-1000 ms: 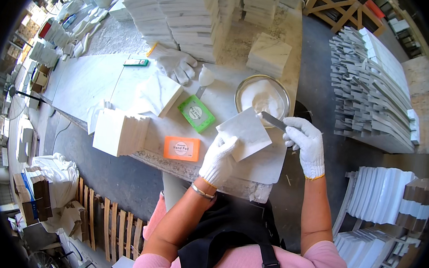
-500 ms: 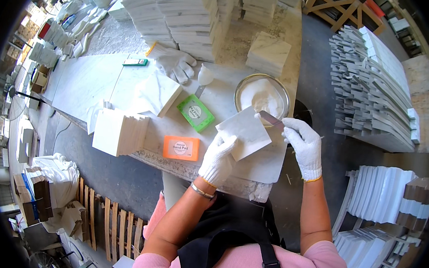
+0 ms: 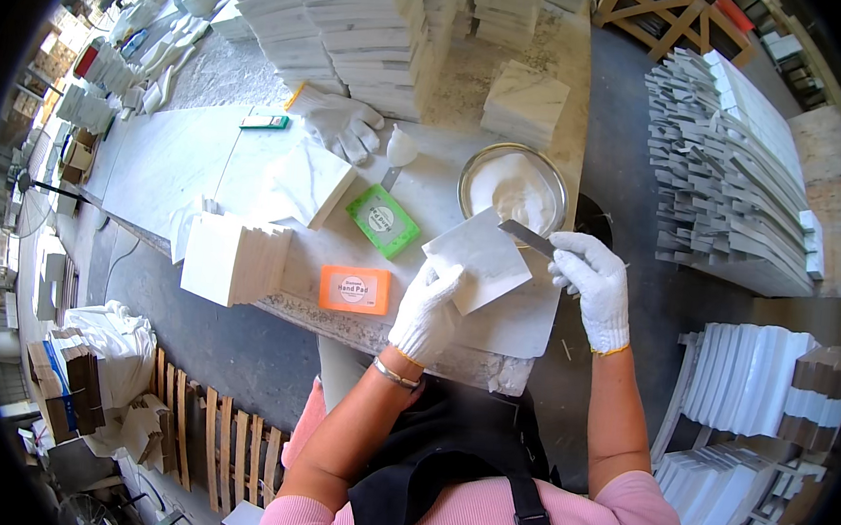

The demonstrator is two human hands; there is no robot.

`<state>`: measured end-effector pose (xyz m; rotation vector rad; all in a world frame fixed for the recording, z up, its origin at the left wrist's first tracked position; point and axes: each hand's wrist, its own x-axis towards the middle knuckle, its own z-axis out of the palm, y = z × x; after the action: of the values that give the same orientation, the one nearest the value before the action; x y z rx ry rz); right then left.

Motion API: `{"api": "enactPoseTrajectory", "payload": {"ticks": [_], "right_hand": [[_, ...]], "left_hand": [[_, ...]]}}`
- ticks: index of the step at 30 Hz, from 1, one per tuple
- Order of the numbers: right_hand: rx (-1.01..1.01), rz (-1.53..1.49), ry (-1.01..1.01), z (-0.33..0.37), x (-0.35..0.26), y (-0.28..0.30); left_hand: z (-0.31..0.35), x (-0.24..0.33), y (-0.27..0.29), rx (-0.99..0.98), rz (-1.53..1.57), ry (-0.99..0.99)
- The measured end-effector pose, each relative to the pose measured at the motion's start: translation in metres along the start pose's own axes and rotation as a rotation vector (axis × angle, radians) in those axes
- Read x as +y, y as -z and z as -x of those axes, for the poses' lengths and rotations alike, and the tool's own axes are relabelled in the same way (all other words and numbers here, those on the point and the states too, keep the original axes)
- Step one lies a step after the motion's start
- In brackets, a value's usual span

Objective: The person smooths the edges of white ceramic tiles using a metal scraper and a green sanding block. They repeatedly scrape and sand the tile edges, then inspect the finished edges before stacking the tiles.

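In a white knit glove, my left hand point(image 3: 429, 307) grips the near left edge of a square white stone tile point(image 3: 479, 262), which is tilted over the table. My right hand point(image 3: 590, 279), gloved too, is closed on the end of a flat grey scraper blade point(image 3: 527, 238). The blade's far end is over the tile's upper right edge, beside a round metal bowl point(image 3: 464, 205) with white paste or powder point(image 3: 514, 186) in it. Left of the tile lie a green hand pad point(image 3: 383, 221) and an orange hand pad point(image 3: 354, 289).
Stacked white tiles point(image 3: 231, 259) and a marble tile pile point(image 3: 314, 187) stand on the table's left. A loose white glove point(image 3: 342, 125) and a small white lump on a flat blade point(image 3: 402, 147) lie behind. Tall tile stacks point(image 3: 329, 32) rise at the back. Right of the table are stone strips point(image 3: 710, 166).
The scraper blade has turned in my right hand, its broad grey face now showing, and shifted slightly left. My left hand and the tile have stayed in place.
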<state>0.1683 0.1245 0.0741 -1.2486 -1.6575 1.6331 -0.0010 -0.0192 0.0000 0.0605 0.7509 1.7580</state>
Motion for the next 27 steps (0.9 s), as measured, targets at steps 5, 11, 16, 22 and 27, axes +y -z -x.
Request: {"api": "enactPoseTrajectory", "payload": {"ticks": [5, 11, 16, 22, 27], "right_hand": [[0.015, 0.020, -0.010, -0.001, 0.004, -0.001], [0.013, 0.081, -0.037, 0.005, 0.003, 0.004], [0.019, 0.070, -0.047, 0.009, 0.003, 0.008], [0.064, 0.055, 0.020, 0.003, -0.001, 0.013], [0.088, 0.298, 0.235, -0.020, 0.011, 0.009]], "left_hand": [[0.000, -0.001, 0.001, 0.017, -0.007, 0.004], [0.001, -0.002, 0.002, 0.021, 0.002, -0.004], [0.000, -0.002, 0.002, 0.011, -0.017, -0.007], [-0.001, -0.003, 0.001, 0.011, 0.008, -0.004], [-0.001, -0.001, 0.005, 0.015, 0.009, 0.005]]}}
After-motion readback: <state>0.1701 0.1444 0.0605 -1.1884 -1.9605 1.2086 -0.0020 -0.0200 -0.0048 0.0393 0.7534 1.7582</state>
